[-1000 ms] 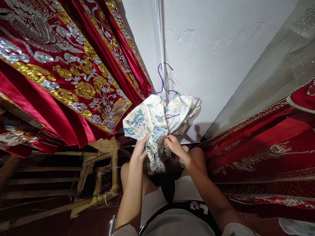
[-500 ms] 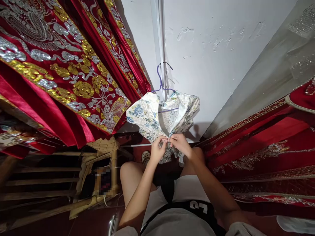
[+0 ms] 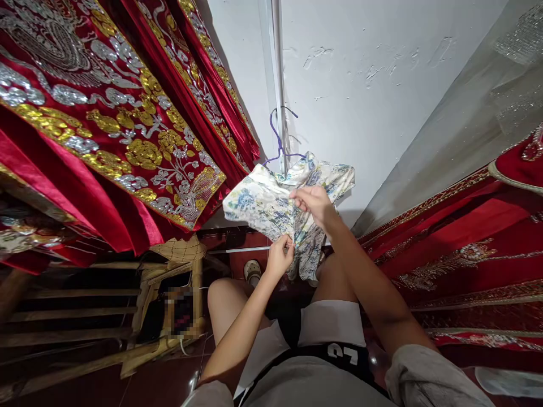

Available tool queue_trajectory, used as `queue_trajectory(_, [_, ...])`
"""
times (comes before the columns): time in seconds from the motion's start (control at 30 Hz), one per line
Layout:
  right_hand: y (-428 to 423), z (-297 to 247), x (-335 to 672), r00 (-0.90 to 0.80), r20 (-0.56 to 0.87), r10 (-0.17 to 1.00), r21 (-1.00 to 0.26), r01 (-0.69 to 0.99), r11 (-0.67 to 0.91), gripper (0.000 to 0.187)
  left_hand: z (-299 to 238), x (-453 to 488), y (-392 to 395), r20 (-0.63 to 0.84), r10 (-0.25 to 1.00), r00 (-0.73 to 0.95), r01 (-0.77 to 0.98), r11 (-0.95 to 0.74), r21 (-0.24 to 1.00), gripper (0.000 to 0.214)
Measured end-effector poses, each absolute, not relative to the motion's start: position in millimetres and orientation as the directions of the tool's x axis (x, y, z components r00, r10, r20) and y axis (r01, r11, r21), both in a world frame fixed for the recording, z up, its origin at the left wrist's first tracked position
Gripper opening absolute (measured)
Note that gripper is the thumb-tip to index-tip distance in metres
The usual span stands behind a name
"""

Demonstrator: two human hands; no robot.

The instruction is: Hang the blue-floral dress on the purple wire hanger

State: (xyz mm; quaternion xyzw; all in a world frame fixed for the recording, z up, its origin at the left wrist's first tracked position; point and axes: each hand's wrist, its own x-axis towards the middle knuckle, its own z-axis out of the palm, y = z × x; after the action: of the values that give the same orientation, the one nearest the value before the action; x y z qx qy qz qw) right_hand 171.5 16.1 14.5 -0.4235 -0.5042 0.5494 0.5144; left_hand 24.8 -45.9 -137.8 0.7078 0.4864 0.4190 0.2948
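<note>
A floral top (image 3: 258, 200), white with blue, yellow and grey print, hangs on a purple hanger (image 3: 279, 141) in front of me. Its front edges meet along a straight line down the middle, like a zipper. My left hand (image 3: 280, 255) pinches the lower end of that line. Higher up, near the neckline, my right hand (image 3: 313, 202) is closed in a pinch on the same front line. Any zipper pull between my right fingers is too small or hidden to make out.
Red costumes with gold and silver sequins (image 3: 144, 152) hang at left. More red embroidered cloth (image 3: 449, 243) and sheer fabric (image 3: 475, 118) are at right. A bamboo chair (image 3: 144, 305) stands lower left. Behind the top are a white wall (image 3: 360, 62) and a vertical metal pole (image 3: 275, 62).
My right hand has moved up the front of the top, away from my left hand. The open neck gap has drawn together. My left hand has dropped slightly, still pinching the lower front.
</note>
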Motion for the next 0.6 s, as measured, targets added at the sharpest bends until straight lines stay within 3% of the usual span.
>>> queue_trajectory(0.13, [32.0,57.3,161.0,-0.061,0.119,0.991,-0.977,-0.184,0.105,0.017,-134.6,18.3,-45.0,0.254,0.926,0.278,0.57,-0.372,0.733,0.015])
queue_trajectory(0.23, [28.0,59.4,155.8,-0.083,0.159,0.984,-0.972,-0.186,0.142,0.016,-101.3,10.1,-35.0,0.254,0.918,0.304,0.513,-0.382,0.769,0.008])
queue_trajectory(0.27, [25.5,57.0,155.6,-0.089,0.163,0.983,-0.973,-0.177,0.145,0.016,-83.7,7.3,-29.7,0.308,0.91,0.277,0.456,-0.406,0.792,0.003])
queue_trajectory(0.33, [21.4,52.5,156.8,-0.096,0.166,0.982,-0.978,-0.144,0.151,0.017,-42.6,2.9,-16.7,0.486,0.862,0.141,0.339,-0.504,0.795,0.025])
queue_trajectory(0.4, [20.0,50.4,158.5,-0.099,0.186,0.978,-0.979,-0.099,0.176,0.018,-1.5,1.8,-2.4,0.632,0.774,0.038,0.334,-0.606,0.722,0.034])
queue_trajectory(0.53, [26.5,44.1,159.8,-0.074,0.26,0.963,-0.965,0.024,0.263,0.021,52.3,6.6,19.4,0.735,0.652,0.186,0.487,-0.711,0.508,0.02])
queue_trajectory(0.6, [30.7,32.2,160.7,-0.038,0.281,0.959,-0.95,0.134,0.283,0.022,61.3,2.7,26.2,0.755,0.63,0.181,0.533,-0.709,0.463,0.02])
